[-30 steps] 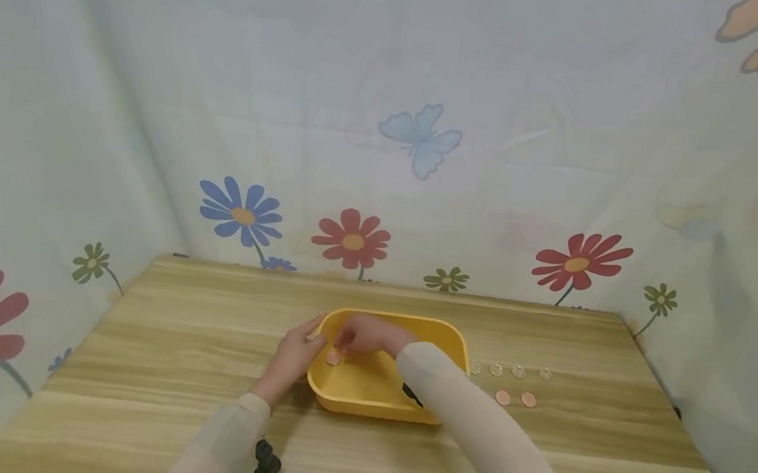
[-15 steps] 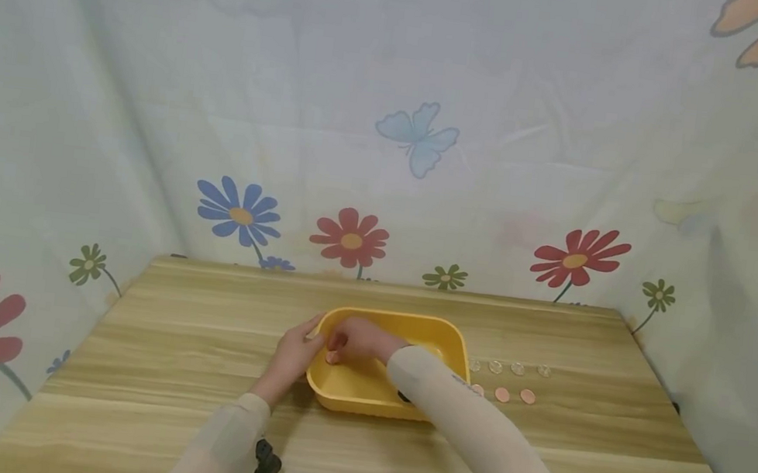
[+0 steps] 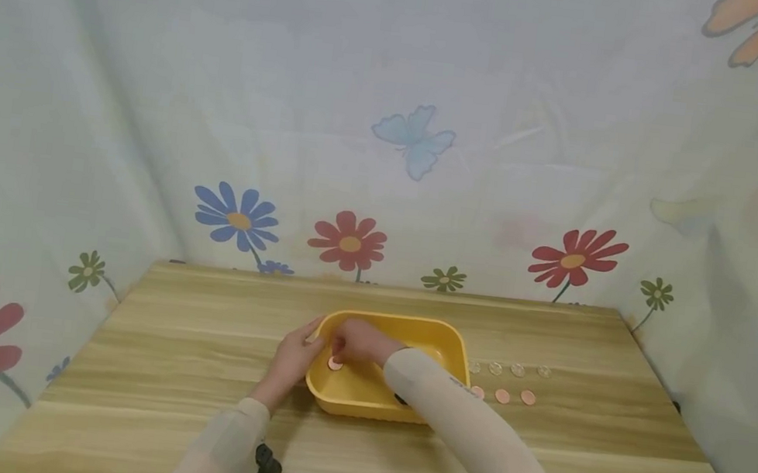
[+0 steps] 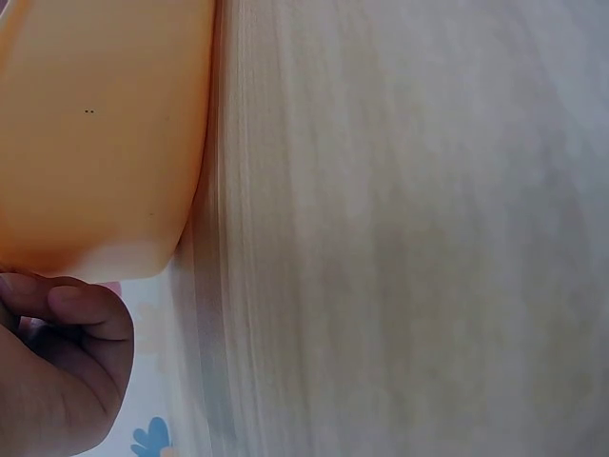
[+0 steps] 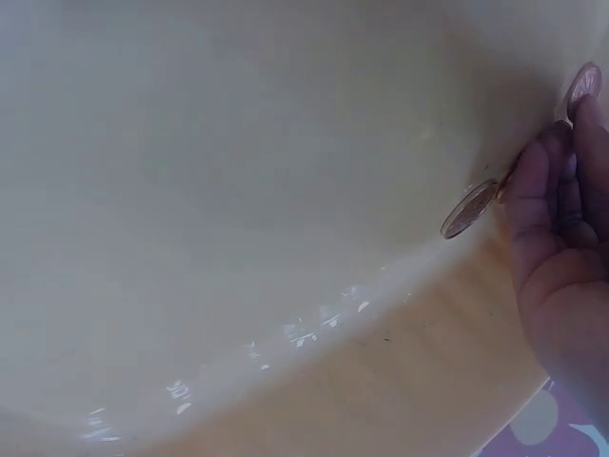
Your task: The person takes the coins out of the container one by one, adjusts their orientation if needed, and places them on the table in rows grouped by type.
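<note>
A yellow plastic tub [image 3: 438,337] sits mid-table. My left hand [image 3: 293,357] grips its left rim, thumb over the edge; in the left wrist view its curled fingers [image 4: 67,333] lie by the tub's corner [image 4: 105,143]. My right hand [image 3: 354,341] reaches inside the tub at its left end and pinches a copper coin [image 3: 335,363] low against the bottom. In the right wrist view that coin [image 5: 468,209] stands tilted on edge at my fingertips [image 5: 535,190], touching the tub's inner wall [image 5: 238,190].
To the right of the tub, the wooden table [image 3: 160,368] holds a row of pale coins [image 3: 507,369] and, nearer me, a row of copper coins [image 3: 515,397]. Flowered cloth [image 3: 388,152] closes in the back and both sides.
My right fingers and the copper coin have dipped slightly lower into the tub's left end. The left hand has stayed on the rim.
</note>
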Tool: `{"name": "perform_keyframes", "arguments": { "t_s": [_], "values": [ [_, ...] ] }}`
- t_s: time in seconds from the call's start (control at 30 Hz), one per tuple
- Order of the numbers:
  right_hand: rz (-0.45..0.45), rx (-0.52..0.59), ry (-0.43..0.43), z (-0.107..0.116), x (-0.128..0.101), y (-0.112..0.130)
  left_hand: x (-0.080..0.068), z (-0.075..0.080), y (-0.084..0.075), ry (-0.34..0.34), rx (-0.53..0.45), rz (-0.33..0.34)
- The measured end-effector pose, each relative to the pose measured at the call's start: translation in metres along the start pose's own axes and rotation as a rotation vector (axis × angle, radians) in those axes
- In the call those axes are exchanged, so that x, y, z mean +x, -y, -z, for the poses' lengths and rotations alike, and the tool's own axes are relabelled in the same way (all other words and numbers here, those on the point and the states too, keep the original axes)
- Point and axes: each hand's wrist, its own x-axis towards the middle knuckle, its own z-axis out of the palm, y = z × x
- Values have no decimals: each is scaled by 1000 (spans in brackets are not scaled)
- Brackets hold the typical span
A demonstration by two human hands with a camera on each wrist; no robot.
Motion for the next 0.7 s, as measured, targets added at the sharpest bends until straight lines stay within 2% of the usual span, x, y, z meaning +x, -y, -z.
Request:
{"name": "perform_keyframes", "arguments": {
  "t_s": [0.23, 0.47, 0.7],
  "values": [
    [-17, -59, 28, 8, -4, 2, 0, -1, -1, -7, -19, 12],
    [-34, -85, 47, 35, -17, 7, 1, 1, 0, 8, -16, 37],
    [-54, 65, 62, 58, -32, 2, 2, 0, 2, 8, -16, 36]
  ]
}}
